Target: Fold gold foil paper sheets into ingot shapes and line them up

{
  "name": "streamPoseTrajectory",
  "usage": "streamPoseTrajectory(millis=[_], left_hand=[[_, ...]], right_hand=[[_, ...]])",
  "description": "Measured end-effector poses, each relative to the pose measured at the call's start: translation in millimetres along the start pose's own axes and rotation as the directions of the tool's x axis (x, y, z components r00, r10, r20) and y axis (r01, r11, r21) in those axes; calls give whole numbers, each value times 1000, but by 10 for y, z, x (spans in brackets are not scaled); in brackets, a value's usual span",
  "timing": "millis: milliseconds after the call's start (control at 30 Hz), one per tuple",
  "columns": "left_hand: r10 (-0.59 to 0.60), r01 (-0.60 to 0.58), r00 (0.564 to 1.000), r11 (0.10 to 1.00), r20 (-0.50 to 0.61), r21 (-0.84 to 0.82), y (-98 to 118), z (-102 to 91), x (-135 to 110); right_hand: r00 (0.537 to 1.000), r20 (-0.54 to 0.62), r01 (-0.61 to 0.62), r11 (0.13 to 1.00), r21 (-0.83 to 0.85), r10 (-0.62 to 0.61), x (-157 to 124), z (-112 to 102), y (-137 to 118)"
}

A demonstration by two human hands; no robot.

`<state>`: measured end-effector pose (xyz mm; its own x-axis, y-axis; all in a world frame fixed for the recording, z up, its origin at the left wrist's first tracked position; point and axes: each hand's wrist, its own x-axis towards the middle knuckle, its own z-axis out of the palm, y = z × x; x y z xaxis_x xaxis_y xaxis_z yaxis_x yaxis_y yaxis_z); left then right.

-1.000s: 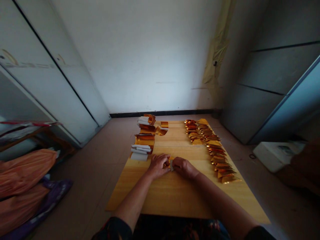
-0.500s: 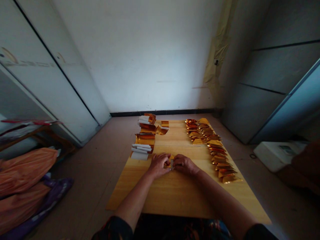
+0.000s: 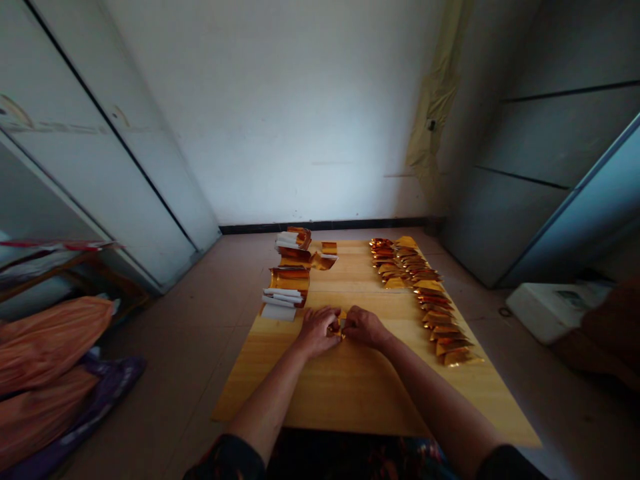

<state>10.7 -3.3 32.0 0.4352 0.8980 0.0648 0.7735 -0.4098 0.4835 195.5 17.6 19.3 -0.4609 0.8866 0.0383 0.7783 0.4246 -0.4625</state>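
Mid-table, head view: left hand (image 3: 317, 331) and right hand (image 3: 365, 327) grasping a small gold foil piece (image 3: 339, 327).
Foil pinched between both hands, over a yellow wooden board (image 3: 310, 393); white paper strips (image 3: 279, 301) and gold foil sheets (image 3: 290, 279) beyond left hand; folded foil pieces (image 3: 425, 300) in a long row right of right hand.

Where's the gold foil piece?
In the head view, the gold foil piece is held between the left hand and right hand, above the wooden table, left of the folded foil row.
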Motion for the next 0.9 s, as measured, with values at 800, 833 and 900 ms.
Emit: streamPoseTrajectory(millis=[800, 833, 900], left_hand=[[-21, 20, 993, 1000, -118, -8, 30, 105, 29], [-27, 26, 993, 1000, -119, -10, 29, 106, 29], [-40, 39, 993, 999, -115, -10, 26, 111, 30]], right_hand=[[995, -55, -74, 992, 105, 80, -18, -55, -40], [994, -75, -72, 990, 122, 82, -19, -47, -21], [992, -103, -63, 987, 150, 79, -24, -35, 0]])
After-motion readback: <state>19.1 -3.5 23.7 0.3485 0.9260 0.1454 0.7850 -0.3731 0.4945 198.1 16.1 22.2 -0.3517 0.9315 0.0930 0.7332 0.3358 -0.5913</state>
